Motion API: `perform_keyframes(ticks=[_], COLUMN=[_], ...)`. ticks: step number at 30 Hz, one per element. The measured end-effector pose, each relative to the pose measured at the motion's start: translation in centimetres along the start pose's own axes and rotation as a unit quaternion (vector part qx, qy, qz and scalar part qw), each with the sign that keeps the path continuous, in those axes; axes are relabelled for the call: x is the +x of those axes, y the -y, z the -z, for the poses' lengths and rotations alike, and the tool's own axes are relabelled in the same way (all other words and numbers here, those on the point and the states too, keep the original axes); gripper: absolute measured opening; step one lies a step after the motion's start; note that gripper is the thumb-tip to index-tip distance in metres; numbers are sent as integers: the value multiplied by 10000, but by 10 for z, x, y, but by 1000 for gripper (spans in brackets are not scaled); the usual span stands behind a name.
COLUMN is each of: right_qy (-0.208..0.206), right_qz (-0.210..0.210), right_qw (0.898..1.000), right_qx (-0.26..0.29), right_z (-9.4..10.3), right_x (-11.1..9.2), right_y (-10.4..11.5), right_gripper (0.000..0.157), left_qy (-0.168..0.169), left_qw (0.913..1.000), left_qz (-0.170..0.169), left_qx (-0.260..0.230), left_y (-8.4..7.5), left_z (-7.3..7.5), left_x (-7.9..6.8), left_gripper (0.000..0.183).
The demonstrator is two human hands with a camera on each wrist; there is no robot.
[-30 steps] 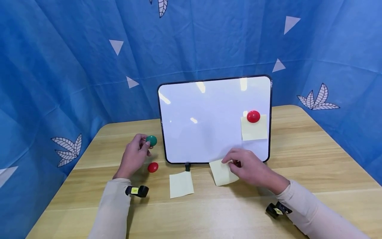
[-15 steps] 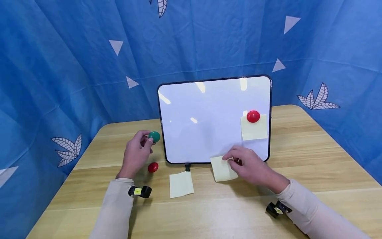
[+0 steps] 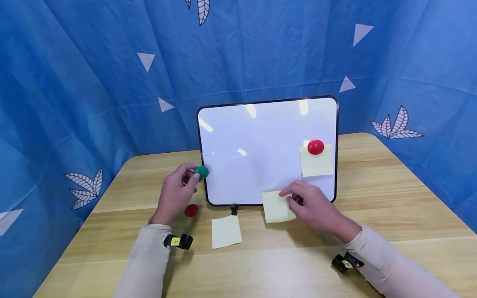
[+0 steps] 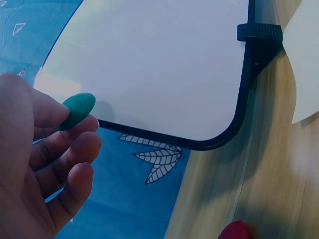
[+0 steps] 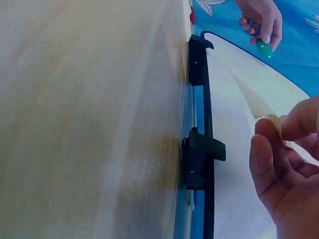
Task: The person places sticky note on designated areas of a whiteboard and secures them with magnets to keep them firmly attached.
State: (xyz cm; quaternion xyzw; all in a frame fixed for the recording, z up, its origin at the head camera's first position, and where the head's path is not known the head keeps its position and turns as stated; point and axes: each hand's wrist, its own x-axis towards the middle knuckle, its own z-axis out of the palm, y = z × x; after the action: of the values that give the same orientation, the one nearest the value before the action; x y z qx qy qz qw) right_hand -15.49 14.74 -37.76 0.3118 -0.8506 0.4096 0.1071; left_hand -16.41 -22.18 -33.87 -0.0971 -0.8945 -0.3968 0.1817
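My left hand (image 3: 177, 193) pinches a round green magnet (image 3: 201, 172) between thumb and fingers at the left edge of the whiteboard (image 3: 257, 149). In the left wrist view the green magnet (image 4: 79, 110) is tilted and overlaps the board's lower corner. With thumb and forefinger my right hand (image 3: 311, 203) grips a pale yellow sticky note (image 3: 276, 208) by its right side, in front of the board's bottom edge. A second sticky note (image 3: 316, 163) hangs on the board's right part under a red magnet (image 3: 315, 147).
Another pale note (image 3: 226, 232) lies on the wooden table (image 3: 261, 269) before the board. A red magnet (image 3: 191, 210) lies below my left hand. Black clips (image 5: 199, 154) support the board's lower edge. A blue curtain (image 3: 238, 49) hangs behind.
My left hand has moved right with the green magnet, up to the board's edge. My right hand has raised its note slightly, so it overlaps more of the board's lower part.
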Motion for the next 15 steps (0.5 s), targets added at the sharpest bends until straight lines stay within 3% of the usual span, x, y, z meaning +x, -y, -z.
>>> perform_keyframes(ticks=[15], right_qy=[-146], right_qz=[251], right_qw=[9996], right_qx=[-13], right_z=[-1], right_x=[1], right_y=[-1], right_gripper=[27], left_qy=[249], left_qw=[9989], left_qz=[-390], left_qx=[114], left_y=[-5], left_z=[-13], left_x=[0], left_gripper=[24])
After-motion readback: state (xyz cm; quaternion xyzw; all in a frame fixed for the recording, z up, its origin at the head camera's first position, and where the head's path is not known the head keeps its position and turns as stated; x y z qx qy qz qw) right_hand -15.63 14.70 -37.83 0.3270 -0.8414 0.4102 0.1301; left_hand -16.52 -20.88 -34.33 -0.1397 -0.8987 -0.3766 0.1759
